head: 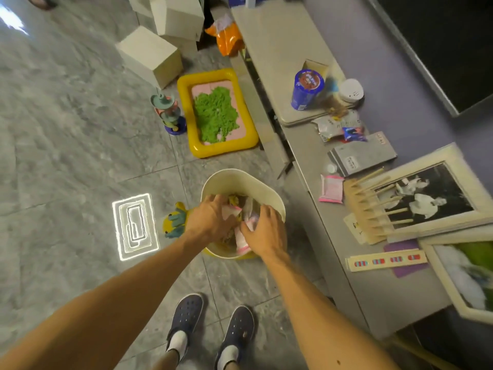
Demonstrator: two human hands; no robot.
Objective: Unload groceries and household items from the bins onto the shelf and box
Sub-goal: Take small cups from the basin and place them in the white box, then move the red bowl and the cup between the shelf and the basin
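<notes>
The floor (66, 129) is grey marbled tile with thin pale joints. It is glossy enough to mirror a rectangular ceiling light, and the reflection (134, 227) shows as nested bright outlines. A second glare (12, 18) sits at the far left corner. A long grey shelf (360, 295) runs along the right side against a muted purple wall (400, 84). Beyond the wall is a dark panel (440, 36) edged by a grey frame; whether it is a window or a screen is unclear. A beige tabletop (277, 44) lies at the shelf's far end.

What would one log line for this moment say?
phase: unloading | bin: on floor | left hand: grips packets in bin | right hand: grips packets too | shelf: items on it
</notes>
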